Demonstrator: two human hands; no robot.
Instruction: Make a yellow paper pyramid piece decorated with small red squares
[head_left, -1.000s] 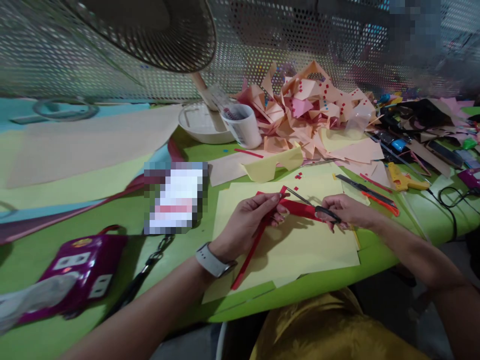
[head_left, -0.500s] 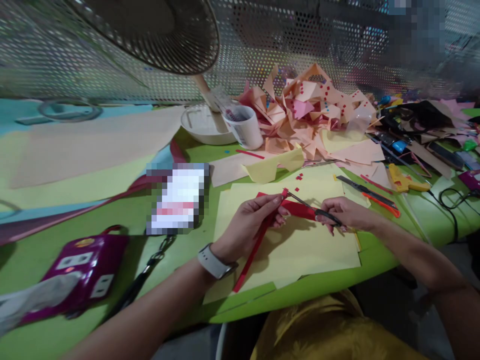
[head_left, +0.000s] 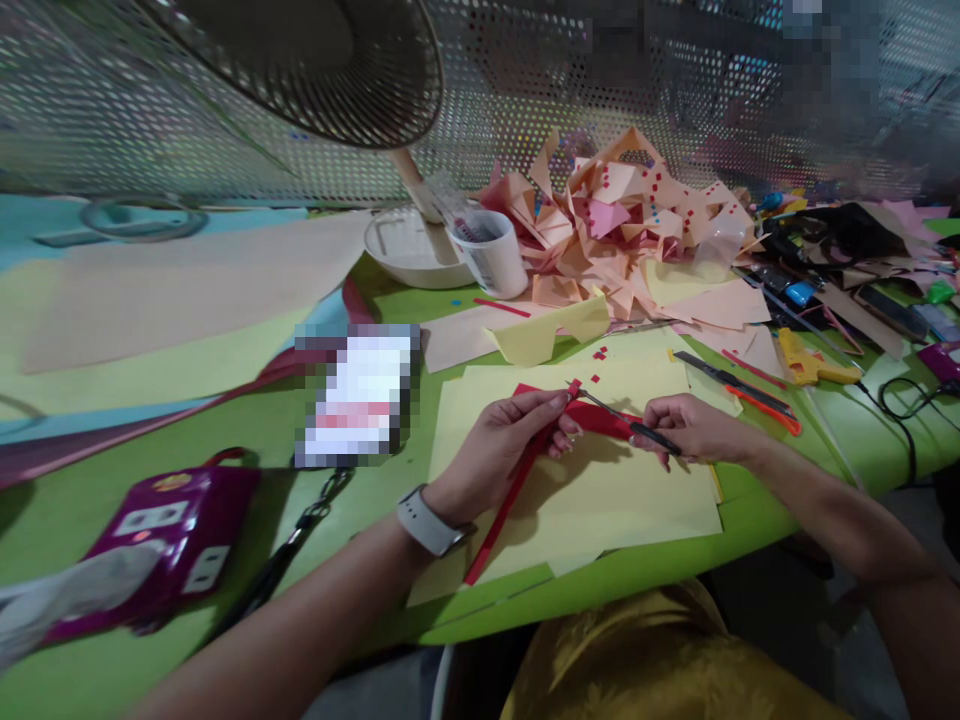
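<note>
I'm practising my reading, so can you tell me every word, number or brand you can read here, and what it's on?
No text here can be read.
Phone screen: pixelated, unreadable.
White cup: faint printed marks, too blurred to read.
Oval label on the purple box: too small and blurred.
Scissors and red paper strip: no lettering I can make out.

Compared with one second ago, we observe that the scissors [head_left: 655, 438] in the right hand [head_left: 688, 428] have turned slightly; their black handles now present a flatter outline. We note a thin blade tip projecting past the end of the red strip [head_left: 504, 518], beside the fingertips of the left hand [head_left: 516, 430] (half a second ago, it did not show there). We also record the fan [head_left: 411, 112] slightly further right in view.
</note>
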